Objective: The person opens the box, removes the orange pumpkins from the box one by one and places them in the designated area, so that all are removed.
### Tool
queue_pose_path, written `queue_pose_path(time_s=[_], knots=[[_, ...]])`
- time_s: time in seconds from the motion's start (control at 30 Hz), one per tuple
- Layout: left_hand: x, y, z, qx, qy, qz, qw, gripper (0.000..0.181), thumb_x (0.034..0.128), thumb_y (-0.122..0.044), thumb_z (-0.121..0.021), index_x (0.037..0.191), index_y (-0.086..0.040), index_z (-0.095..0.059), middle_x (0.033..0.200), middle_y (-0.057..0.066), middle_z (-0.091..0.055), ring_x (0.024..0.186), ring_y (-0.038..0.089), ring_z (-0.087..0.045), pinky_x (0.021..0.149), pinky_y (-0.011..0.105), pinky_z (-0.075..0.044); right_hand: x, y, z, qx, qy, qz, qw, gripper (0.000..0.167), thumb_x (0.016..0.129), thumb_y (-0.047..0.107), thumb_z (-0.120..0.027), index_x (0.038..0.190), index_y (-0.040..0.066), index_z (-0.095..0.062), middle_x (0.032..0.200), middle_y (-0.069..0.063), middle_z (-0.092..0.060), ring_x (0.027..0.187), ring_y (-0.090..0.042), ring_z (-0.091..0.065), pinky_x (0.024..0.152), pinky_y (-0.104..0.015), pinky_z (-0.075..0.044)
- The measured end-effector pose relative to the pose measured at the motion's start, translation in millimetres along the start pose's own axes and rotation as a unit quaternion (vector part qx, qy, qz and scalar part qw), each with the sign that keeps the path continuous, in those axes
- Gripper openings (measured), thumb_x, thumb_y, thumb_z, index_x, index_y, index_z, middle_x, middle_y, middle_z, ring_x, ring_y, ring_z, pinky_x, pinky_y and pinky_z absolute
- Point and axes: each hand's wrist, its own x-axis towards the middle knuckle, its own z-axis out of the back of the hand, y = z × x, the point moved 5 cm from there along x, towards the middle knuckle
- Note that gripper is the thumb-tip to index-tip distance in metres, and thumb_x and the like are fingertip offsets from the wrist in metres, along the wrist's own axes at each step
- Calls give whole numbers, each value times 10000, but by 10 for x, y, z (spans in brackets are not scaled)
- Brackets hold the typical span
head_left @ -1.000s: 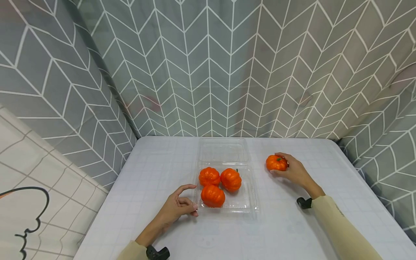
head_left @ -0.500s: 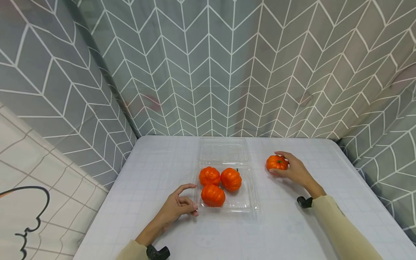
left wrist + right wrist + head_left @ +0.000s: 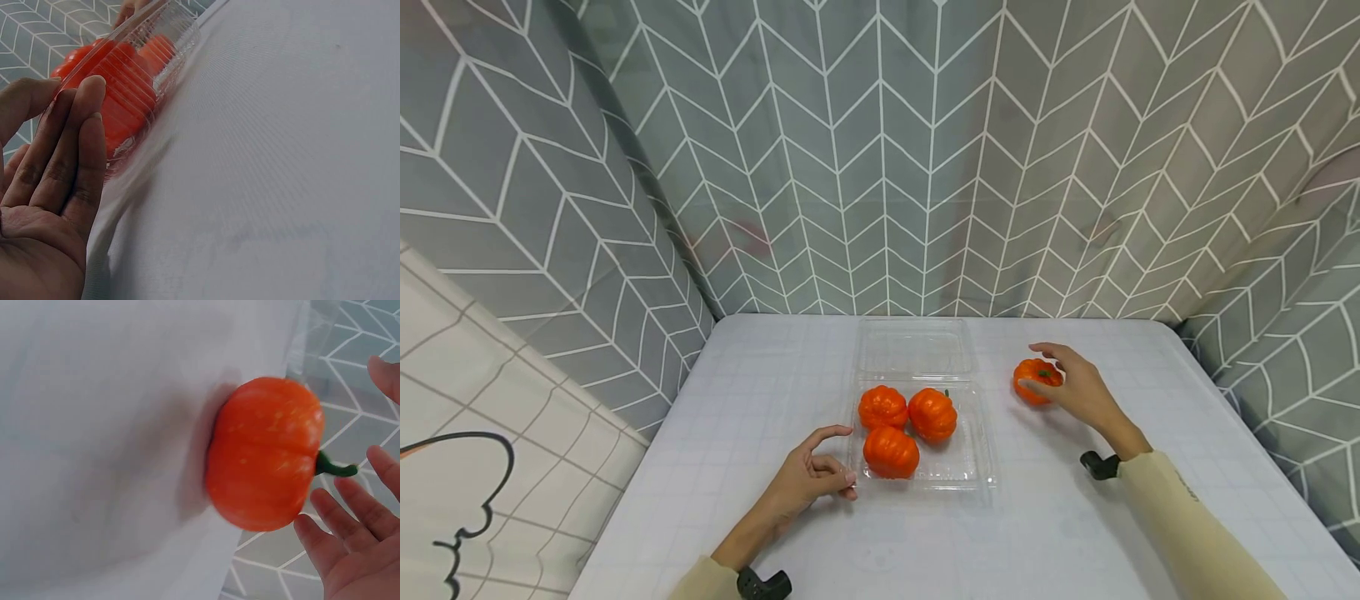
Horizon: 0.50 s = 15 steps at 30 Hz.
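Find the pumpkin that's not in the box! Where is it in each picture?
Head: the pumpkin is right of the clear box, by the right hand.
Left wrist: I can't pick it out for sure; orange shapes show at upper left.
Right wrist: the pumpkin is big, just right of the middle, its green stem pointing right.
Shared landmark: the gray wall covering with white lines, in all three.

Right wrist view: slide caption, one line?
Right hand, fingers extended, beside an orange pumpkin with a green stem on a white tabletop.
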Motion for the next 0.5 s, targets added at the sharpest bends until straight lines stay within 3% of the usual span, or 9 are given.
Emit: queue_pose_path(time_s=[0.2, 0.5], knots=[[-1, -7, -5, -25, 0, -17, 10000, 754, 920, -58, -780, 1546, -75, -361, 920, 213, -732, 778, 256, -760, 882, 411, -594, -13, 158, 17, -13, -151, 193, 9997, 623, 891, 267, -841, 1407, 44, -571, 1370, -244, -575, 1211, -483, -567, 1026, -636, -449], [0, -11, -5, 15, 4, -35, 10000, 755, 924, -63, -777, 1549, -74, -354, 918, 202, -735, 780, 256, -762, 876, 408, -595, -34, 384, -5, 18, -212, 383, 9990, 628, 879, 299, -850, 1398, 73, -579, 1355, -224, -593, 1188, -458, -597, 1007, -620, -476]])
